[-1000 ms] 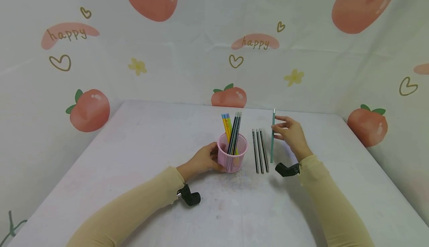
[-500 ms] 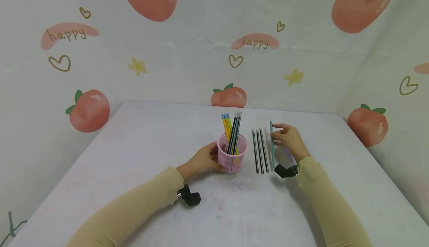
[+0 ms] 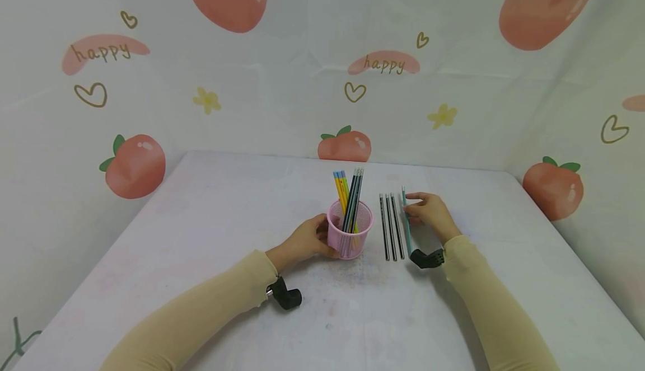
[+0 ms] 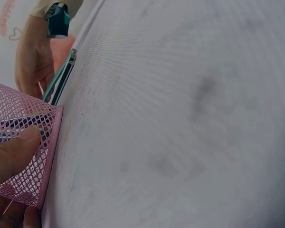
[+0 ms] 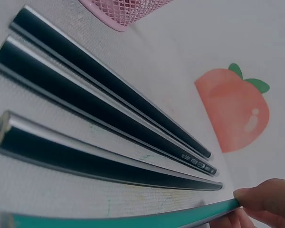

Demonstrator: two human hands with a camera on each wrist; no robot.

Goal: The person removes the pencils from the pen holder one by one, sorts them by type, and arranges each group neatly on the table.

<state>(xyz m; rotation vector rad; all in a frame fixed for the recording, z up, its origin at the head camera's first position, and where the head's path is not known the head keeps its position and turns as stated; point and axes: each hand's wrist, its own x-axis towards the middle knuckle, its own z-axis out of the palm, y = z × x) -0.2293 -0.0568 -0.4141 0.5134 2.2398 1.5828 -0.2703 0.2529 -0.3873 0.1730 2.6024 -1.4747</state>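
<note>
In the head view my left hand (image 3: 304, 239) grips the pink mesh pencil cup (image 3: 347, 247) from its left side; in the left wrist view the thumb (image 4: 14, 154) presses on the mesh. Yellow pencils (image 3: 340, 187) and several dark pencils (image 3: 354, 197) stand in the cup. My right hand (image 3: 432, 214) pinches a teal pencil (image 3: 407, 228) near its upper end. It lies almost parallel to three black-and-silver pencils (image 3: 391, 226), just right of them. Up close in the right wrist view, the teal pencil (image 5: 118, 221) runs below the dark ones (image 5: 99, 109).
The pencils and cup are on a white-covered table (image 3: 221, 192). Behind it hangs a white backdrop (image 3: 297, 80) printed with peaches, hearts and flowers. A black wrist camera (image 3: 427, 259) sits close to the teal pencil's near end.
My right hand has brought the teal pencil nearer to me, lower and leftward, beside the three dark pencils. The left hand and the cup have stayed still.
</note>
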